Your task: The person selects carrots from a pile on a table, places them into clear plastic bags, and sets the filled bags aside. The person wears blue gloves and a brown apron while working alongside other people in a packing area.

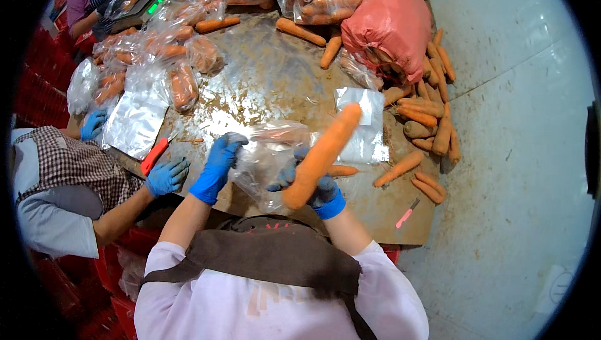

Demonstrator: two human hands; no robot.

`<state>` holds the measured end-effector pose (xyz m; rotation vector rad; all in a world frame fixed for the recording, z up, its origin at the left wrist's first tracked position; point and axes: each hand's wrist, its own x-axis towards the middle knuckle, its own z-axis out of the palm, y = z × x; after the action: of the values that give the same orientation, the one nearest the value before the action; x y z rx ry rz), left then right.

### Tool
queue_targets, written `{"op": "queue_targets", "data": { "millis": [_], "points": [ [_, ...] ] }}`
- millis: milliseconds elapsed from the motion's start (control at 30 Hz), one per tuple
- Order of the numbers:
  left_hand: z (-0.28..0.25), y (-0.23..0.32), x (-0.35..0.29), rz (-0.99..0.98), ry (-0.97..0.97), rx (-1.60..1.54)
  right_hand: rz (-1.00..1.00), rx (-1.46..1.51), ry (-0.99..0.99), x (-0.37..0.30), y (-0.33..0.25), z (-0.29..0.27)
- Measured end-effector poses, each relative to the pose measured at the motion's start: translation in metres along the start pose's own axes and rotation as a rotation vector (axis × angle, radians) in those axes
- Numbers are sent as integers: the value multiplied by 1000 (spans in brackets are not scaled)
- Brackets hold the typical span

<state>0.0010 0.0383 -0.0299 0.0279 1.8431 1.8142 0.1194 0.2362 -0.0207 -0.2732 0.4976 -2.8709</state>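
Note:
My right hand [325, 197], in a blue glove, grips a large orange carrot [325, 155]. The carrot is raised over the table and tilted, its upper end toward the far right; it covers part of the hand. My left hand [216, 164], also gloved in blue, has its fingers curled at the left edge of a clear plastic bag [253, 161]. Inside the bag's far part lie carrots [282, 133]. Behind the raised carrot, another carrot [342, 170] shows on the table. A stack of flat clear bags [369, 136] lies just to the right.
Loose carrots [426, 111] and a red sack [391, 24] line the right side. A pink-handled knife [407, 213] lies near the front edge. At left, a co-worker's gloved hand [167, 178] is beside a red-handled knife [154, 155]. Bagged carrots [181, 86] pile up beyond; another person stands far left.

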Motion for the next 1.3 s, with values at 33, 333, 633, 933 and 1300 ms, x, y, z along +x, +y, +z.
{"op": "queue_targets", "data": {
  "millis": [33,333,633,933,1300],
  "points": [
    [6,1,-1,-6,-68,28,-7,-218,0,3,-2,-5],
    [-5,19,-24,23,-170,-149,189,-1985,180,-12,-7,-70],
    [-65,-24,-68,518,159,774,400,-2417,57,-35,-6,-9],
    [-42,49,-73,137,31,-394,608,-2654,-9,-40,-58,28],
    [-21,51,-76,-100,-263,-309,419,-1154,495,-1,-88,42]
  ]
}}
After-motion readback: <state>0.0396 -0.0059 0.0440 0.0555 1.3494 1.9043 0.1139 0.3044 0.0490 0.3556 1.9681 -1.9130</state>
